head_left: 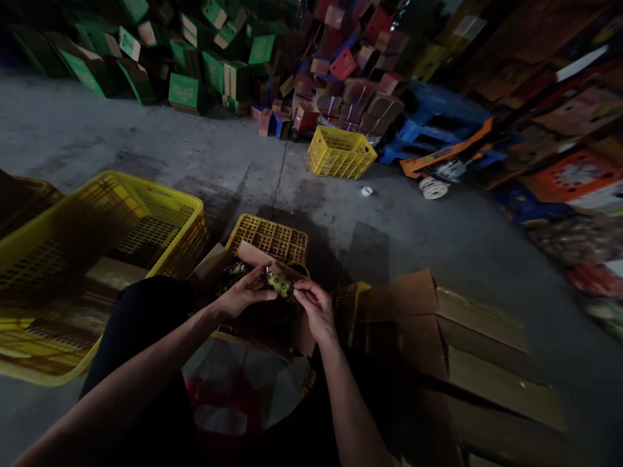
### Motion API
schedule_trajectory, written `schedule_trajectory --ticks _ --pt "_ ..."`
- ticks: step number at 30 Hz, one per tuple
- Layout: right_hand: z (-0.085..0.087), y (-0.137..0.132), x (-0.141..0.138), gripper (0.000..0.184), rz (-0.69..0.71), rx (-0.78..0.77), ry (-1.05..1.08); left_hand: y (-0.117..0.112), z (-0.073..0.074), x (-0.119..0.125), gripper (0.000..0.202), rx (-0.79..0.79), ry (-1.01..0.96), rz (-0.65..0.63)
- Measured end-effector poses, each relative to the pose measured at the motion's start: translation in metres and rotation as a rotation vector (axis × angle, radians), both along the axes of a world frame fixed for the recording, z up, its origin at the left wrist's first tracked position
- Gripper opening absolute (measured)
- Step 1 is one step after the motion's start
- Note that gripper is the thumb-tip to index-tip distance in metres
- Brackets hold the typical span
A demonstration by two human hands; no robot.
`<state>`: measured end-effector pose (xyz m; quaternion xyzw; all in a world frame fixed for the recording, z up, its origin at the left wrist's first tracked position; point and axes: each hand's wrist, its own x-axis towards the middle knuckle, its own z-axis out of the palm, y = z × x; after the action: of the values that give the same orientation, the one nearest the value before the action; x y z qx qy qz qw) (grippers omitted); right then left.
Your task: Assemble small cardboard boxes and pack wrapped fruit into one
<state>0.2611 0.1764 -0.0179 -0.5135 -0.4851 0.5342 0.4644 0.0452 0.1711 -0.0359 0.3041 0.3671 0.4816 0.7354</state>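
Between my hands is a small clear plastic pack [279,283] with yellow-green contents and dark spots; the exact contents are too dim to name. My left hand [246,293] holds its left end, thumb below and fingers above. At its right end, the fingertips of my right hand [315,303] pinch the edge. Both hands are over an open cardboard box [263,258], whose inside is mostly dark. More shiny packs [237,269] show in the box, left of the held one. The box rests on a yellow plastic crate [272,237].
A large yellow crate [182,227] stands at my left. Flattened cardboard boxes [481,324] are stacked at right. Farther off are another yellow crate [342,154], an orange pallet jack [448,152], blue pallets [433,117] and piled green cartons [185,91].
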Motion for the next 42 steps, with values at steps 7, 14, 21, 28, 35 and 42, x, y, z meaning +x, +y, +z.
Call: schedule_trajectory --ticks 7,14,21,28,35,42 --pt "0.003 -0.001 -0.005 0.007 0.052 0.028 0.012 0.0 0.002 -0.002 0.044 -0.158 -0.003 0.075" --pt "0.005 0.0 -0.002 0.044 0.143 -0.01 0.082 0.002 -0.001 -0.003 0.047 -0.067 -0.009 0.096" --pt "0.016 -0.005 -0.007 0.053 0.265 -0.103 0.01 0.002 0.001 -0.007 0.055 -0.015 0.019 -0.01" --pt "0.011 -0.001 -0.005 0.047 0.182 -0.077 -0.051 0.002 0.008 -0.008 0.062 0.034 0.025 -0.072" --pt "0.009 0.0 -0.005 0.044 0.152 -0.006 -0.114 0.0 0.016 -0.009 0.055 -0.073 -0.081 -0.045" --pt "0.007 0.001 -0.008 0.055 0.115 -0.036 -0.064 0.003 0.017 -0.008 0.06 -0.099 -0.077 0.066"
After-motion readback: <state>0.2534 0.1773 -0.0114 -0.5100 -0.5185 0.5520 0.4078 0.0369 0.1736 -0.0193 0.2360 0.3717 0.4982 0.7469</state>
